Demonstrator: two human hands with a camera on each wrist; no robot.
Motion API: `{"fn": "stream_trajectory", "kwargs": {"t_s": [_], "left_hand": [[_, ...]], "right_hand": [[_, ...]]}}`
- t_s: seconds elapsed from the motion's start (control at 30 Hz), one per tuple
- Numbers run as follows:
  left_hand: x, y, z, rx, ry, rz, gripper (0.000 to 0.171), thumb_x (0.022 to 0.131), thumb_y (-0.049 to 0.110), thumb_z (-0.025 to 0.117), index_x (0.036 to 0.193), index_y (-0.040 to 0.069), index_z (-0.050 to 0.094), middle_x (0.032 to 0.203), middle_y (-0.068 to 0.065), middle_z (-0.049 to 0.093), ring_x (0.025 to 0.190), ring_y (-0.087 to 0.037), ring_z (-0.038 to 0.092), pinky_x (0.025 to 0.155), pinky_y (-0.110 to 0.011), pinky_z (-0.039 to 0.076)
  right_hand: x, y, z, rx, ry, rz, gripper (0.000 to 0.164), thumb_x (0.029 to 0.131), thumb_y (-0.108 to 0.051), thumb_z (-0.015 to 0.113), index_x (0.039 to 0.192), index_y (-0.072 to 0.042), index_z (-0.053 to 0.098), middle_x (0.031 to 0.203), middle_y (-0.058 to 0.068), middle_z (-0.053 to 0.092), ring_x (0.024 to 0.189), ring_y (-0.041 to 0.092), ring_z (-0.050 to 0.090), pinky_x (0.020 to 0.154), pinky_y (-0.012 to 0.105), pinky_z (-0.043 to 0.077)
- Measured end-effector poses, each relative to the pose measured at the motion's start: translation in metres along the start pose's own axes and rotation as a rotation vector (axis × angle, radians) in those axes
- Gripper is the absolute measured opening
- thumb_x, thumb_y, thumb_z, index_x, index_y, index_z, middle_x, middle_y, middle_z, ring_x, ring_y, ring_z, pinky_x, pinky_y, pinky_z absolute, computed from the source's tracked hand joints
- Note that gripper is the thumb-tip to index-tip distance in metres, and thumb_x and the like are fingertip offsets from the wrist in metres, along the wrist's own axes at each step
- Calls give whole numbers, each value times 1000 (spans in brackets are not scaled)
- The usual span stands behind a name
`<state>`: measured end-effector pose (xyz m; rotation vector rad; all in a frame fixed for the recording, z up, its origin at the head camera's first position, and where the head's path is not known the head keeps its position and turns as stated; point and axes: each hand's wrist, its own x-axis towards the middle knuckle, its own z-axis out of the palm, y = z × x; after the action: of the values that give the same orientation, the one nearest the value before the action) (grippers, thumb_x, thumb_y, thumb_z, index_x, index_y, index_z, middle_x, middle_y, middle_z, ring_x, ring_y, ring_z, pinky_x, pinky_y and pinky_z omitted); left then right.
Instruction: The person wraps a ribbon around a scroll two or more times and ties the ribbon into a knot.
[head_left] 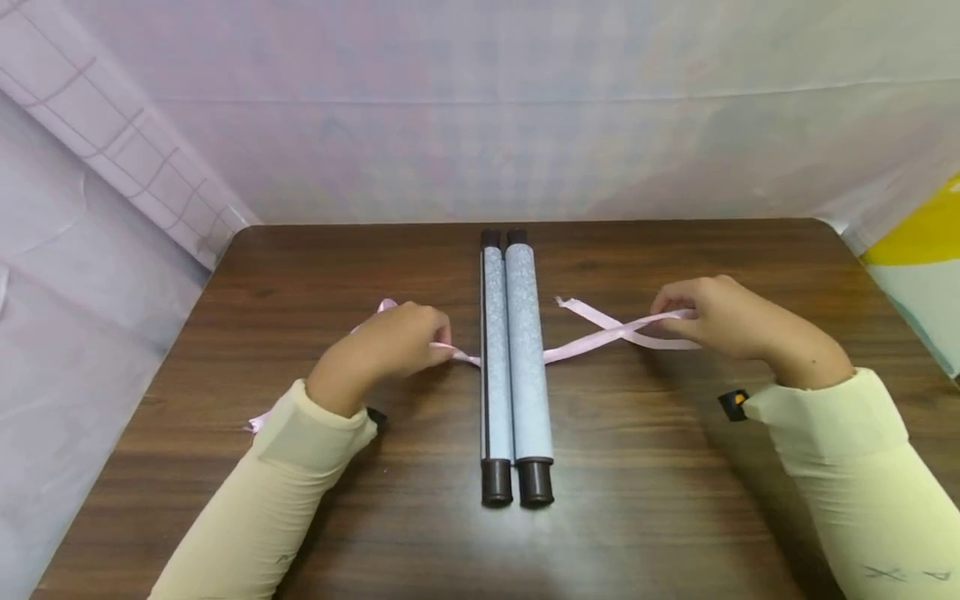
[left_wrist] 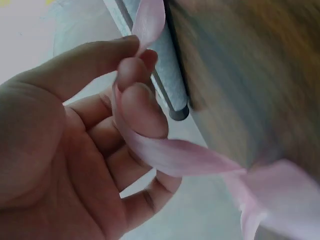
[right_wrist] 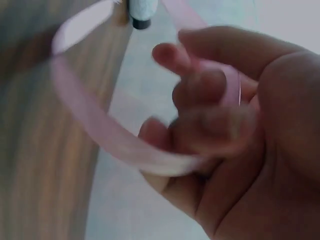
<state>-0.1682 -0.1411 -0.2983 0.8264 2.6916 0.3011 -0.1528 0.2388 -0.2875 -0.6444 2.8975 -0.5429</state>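
Note:
Two pale blue patterned rolls with dark end caps, a double-rolled scroll [head_left: 527, 358], lie side by side at the middle of the table. A pink ribbon [head_left: 588, 343] passes beneath the scroll and comes out on both sides. My left hand [head_left: 393, 342] pinches it left of the scroll between thumb and fingertips, and in the left wrist view the ribbon [left_wrist: 180, 156] trails on over the fingers. On the other side my right hand [head_left: 731, 321] pinches the ribbon, whose tail loops back and crosses it. In the right wrist view that loop of ribbon [right_wrist: 95, 125] hangs below curled fingers.
The brown wood-grain table [head_left: 600, 533] ends at a pale cloth backdrop [head_left: 495, 125]. A ribbon end [head_left: 258, 421] shows beside the left sleeve [head_left: 247, 500]. A small dark item [head_left: 733, 405] sits at the right cuff. Yellow and white fabric [head_left: 918, 225] hangs at far right.

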Motion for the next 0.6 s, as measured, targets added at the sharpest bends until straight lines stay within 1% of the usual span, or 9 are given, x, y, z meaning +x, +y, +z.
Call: {"fn": "stream_trajectory", "kwargs": {"t_s": [0.07, 0.13, 0.23, 0.3, 0.4, 0.47, 0.53, 0.57, 0.6], "left_hand": [[-3, -2, -2, -34, -9, 32, 17, 89, 28, 62, 79, 15, 65, 65, 2, 58, 60, -14, 50, 78, -46, 42], [-6, -3, -5, -68, -18, 72, 19, 89, 28, 62, 77, 14, 65, 67, 2, 60, 59, -13, 50, 69, -39, 47], [-10, -4, -9, -120, -45, 104, 20, 89, 28, 62, 75, 14, 65, 68, 1, 61, 58, -12, 52, 54, -30, 48], [-12, -5, -12, -149, -64, 104, 20, 89, 28, 63, 74, 14, 65, 68, 1, 62, 59, -12, 52, 53, -27, 47], [-14, -5, -15, -199, -85, 109, 19, 88, 28, 63, 75, 14, 64, 68, 1, 61, 59, -12, 53, 54, -27, 47], [-15, -5, -16, -245, -96, 135, 18, 88, 27, 64, 77, 13, 64, 67, 0, 60, 58, -13, 53, 52, -27, 47], [-15, -4, -16, -308, -110, 168, 16, 89, 26, 63, 78, 14, 64, 66, -3, 61, 57, -17, 54, 51, -27, 46], [-14, -4, -16, -340, -115, 188, 15, 89, 25, 63, 79, 14, 64, 66, -5, 62, 56, -20, 56, 50, -27, 47], [-14, -3, -15, -380, -121, 202, 15, 90, 25, 63, 80, 14, 65, 67, -8, 63, 57, -23, 57, 50, -26, 47]], "right_hand": [[-2, 0, -10, 25, -12, 26, 7, 87, -20, 66, 92, -15, 67, 72, 1, 66, 52, 14, 48, 50, 33, 44], [-3, 1, -19, 74, -32, 46, 9, 88, -23, 66, 91, -15, 65, 68, 2, 63, 47, 12, 47, 44, 31, 44], [-4, 2, -29, 191, -95, 43, 15, 88, -26, 65, 90, -11, 60, 59, 5, 59, 42, 11, 45, 37, 28, 43], [-4, 4, -33, 282, -145, 31, 17, 89, -25, 64, 89, -8, 58, 56, 7, 57, 41, 12, 46, 36, 27, 43], [-2, 7, -37, 394, -175, -6, 16, 90, -22, 62, 87, -6, 59, 62, 11, 62, 47, 19, 54, 41, 32, 50], [-1, 7, -38, 415, -152, -39, 12, 90, -19, 62, 85, -7, 62, 66, 11, 63, 54, 22, 57, 46, 34, 53], [1, 7, -38, 398, -100, -84, 7, 88, -16, 65, 83, -11, 65, 71, 10, 64, 61, 21, 59, 51, 32, 54], [2, 6, -37, 389, -76, -97, 5, 87, -14, 66, 82, -13, 67, 72, 8, 64, 64, 20, 58, 52, 29, 53], [4, 5, -36, 381, -52, -99, 4, 85, -15, 68, 81, -14, 68, 71, 6, 62, 63, 18, 56, 51, 28, 50]]}}
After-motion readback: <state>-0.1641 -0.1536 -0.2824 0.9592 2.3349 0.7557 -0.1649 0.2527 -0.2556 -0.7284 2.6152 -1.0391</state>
